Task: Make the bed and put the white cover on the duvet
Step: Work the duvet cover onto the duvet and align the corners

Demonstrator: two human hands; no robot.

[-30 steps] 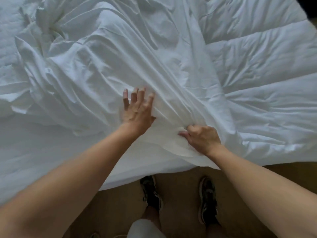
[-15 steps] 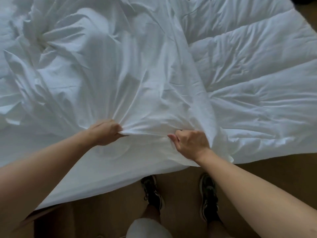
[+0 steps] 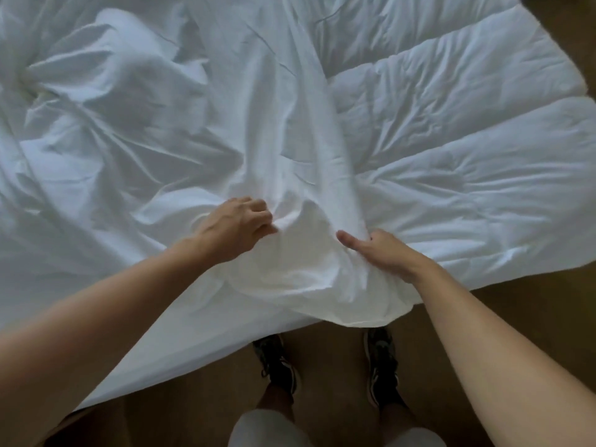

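Note:
A crumpled white cover lies over the left and middle of the bed. The quilted white duvet shows bare on the right. My left hand grips a bunch of the cover near the bed's front edge. My right hand holds the cover a little to the right, thumb stretched out on top, fingers tucked into the fabric. Between the hands a fold of cover bulges and hangs over the edge.
A brown wooden floor runs along the bed's near side, with my two dark shoes on it. The duvet's right corner reaches the floor edge at the right.
My left hand went from flat on the cover to gripping a bunch of it. Both hands have drawn the cover toward the near edge, where it now bulges lower.

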